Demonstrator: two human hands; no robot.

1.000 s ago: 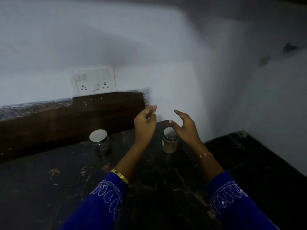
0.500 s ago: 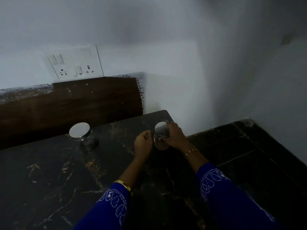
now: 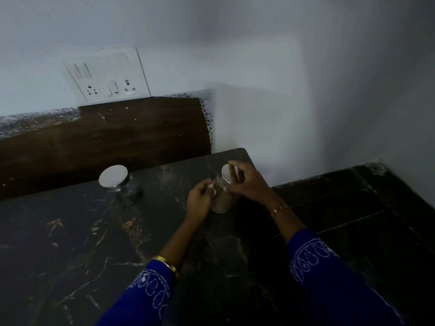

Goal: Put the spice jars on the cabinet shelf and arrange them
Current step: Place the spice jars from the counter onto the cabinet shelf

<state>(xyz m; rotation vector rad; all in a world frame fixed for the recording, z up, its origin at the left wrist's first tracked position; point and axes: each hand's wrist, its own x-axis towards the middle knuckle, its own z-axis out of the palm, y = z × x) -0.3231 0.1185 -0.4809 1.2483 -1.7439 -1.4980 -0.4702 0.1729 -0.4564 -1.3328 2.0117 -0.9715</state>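
Both hands meet at a small clear glass spice jar with a polished steel lid (image 3: 222, 191), which stands upright near the far right corner of the dark veined stone worktop (image 3: 70, 255). The right hand (image 3: 247, 182) curls over the jar from the right — fingers draped across the lid, thumb low on the near side. The left hand (image 3: 200, 200) sits against the jar's left wall with its fingers bent; whether it grips or merely steadies cannot be told. A second glass jar with a round steel lid (image 3: 118, 184) stands apart to the left, close to the brown wooden back panel (image 3: 106, 142) and untouched. No cabinet shelf is in view, so neither jar is yet placed.

The step in hand appears to be taking up the right-hand jar. To do it well, the grip is best settled on the glass body rather than the lid alone — a loose lid could part from the jar on lifting. The jar should be raised straight up and kept level, with the left hand supporting the wall or base until the hold feels sure. The dim light makes edges hard to judge, which favours a slow lift.
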